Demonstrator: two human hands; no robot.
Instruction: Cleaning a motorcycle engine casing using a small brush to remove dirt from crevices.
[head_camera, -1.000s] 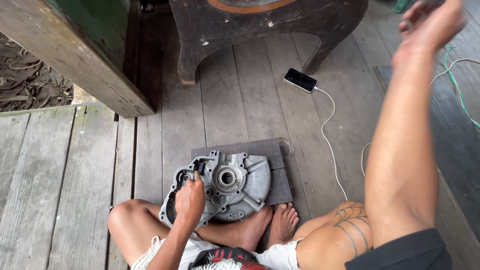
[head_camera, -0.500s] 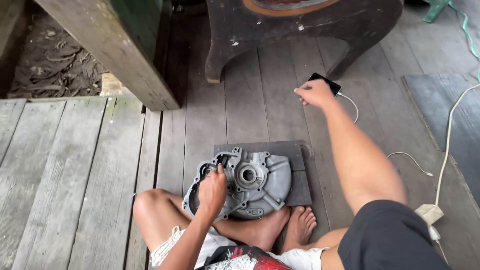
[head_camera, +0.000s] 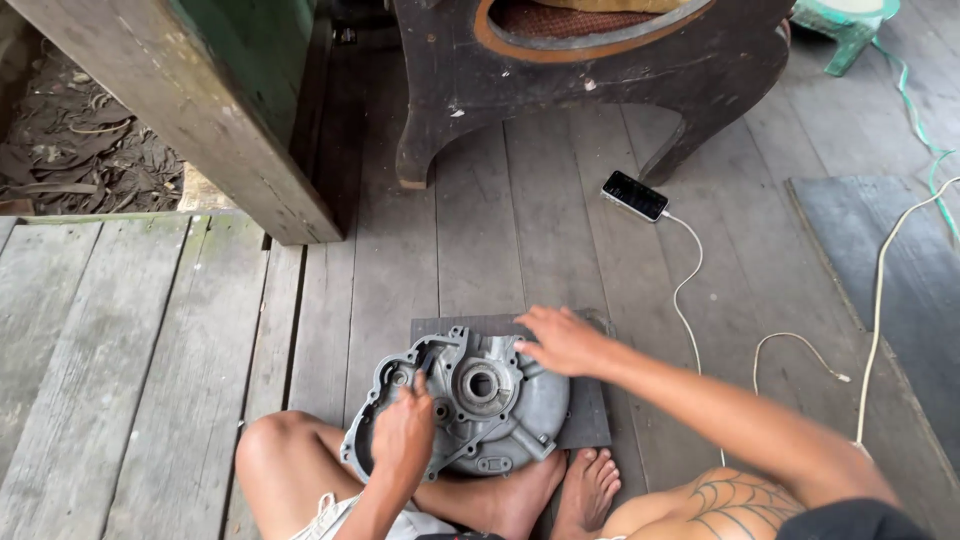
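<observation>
We're out on a wooden porch of a home here, serving as a makeshift repair spot. We see weathered grey floor planks running under everything, and past their edge at upper left, bare ground strewn with dry leaves. A thick timber post painted green on one side rises beside it. Up top we have a dark carved wooden chair, plainly household furniture, and a phone charging on a white cable across the boards. No desk in sight: a grey metal engine casing sits on a dark mat right on the floor, between bare feet.
</observation>
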